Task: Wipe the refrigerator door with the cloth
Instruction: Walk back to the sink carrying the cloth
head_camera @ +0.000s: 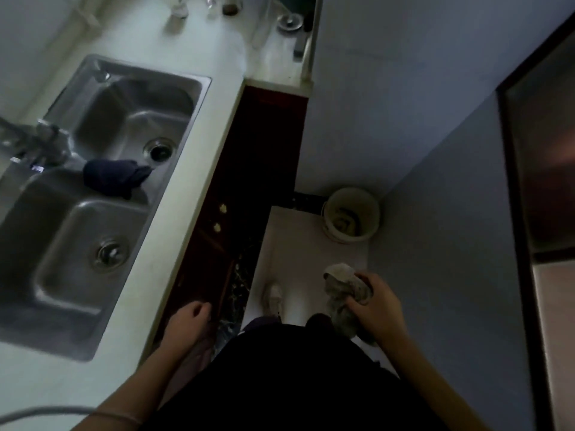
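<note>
Overall: person stood between counter and wall.
Right hand (375,301): fingers clamped on the cloth.
Cloth (343,295): grey, bunched, hung lengthwise from the grip, free end pointing down, above the floor.
Left hand (189,317): fingers loosely curled, empty, beside the counter edge (199,194).
Refrigerator door: not identifiable.

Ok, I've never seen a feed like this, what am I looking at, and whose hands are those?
There is one picture, from a camera worn on a person's head, looking down. No machine: both hands are the person's own. The right hand grips a crumpled grey cloth. The left hand holds nothing and hangs beside the white counter. In the counter sits a steel double sink with a dark rag on its divider. A pale bucket stands on the floor ahead.
</note>
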{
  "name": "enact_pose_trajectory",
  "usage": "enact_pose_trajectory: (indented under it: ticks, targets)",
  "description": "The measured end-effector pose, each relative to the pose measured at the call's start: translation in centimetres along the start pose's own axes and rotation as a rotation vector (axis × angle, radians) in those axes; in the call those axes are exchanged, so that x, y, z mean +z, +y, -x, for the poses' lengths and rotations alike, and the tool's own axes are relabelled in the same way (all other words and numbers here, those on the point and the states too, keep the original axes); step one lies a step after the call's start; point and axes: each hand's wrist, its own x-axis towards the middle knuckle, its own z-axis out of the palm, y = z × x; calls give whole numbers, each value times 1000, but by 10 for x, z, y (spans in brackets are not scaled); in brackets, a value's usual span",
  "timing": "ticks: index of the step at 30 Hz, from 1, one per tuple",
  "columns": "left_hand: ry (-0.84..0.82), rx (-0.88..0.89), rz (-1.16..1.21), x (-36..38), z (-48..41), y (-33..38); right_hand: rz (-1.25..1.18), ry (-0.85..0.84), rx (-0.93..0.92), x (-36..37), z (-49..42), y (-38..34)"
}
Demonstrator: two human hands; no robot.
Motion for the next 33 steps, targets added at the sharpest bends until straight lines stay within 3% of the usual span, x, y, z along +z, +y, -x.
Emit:
enact_pose_trajectory:
  ticks: [5, 10, 18, 26, 33]
  targets:
    - [-28, 191, -58, -41, -62, 105, -2, 56, 56, -17, -55, -21]
    - [-17, 221, -24, -67, -108, 171, -16, 37, 62, -36, -118, -49]
    - [96, 27, 87, -75, -148, 196, -53, -68, -124, -62, -251, -111]
    - [219, -187, 197, -84, -153, 213, 3, -370, -288, -70, -368, -188]
    - [282, -202, 281, -117, -178, 240, 39, -385, -456, -48, -417, -253]
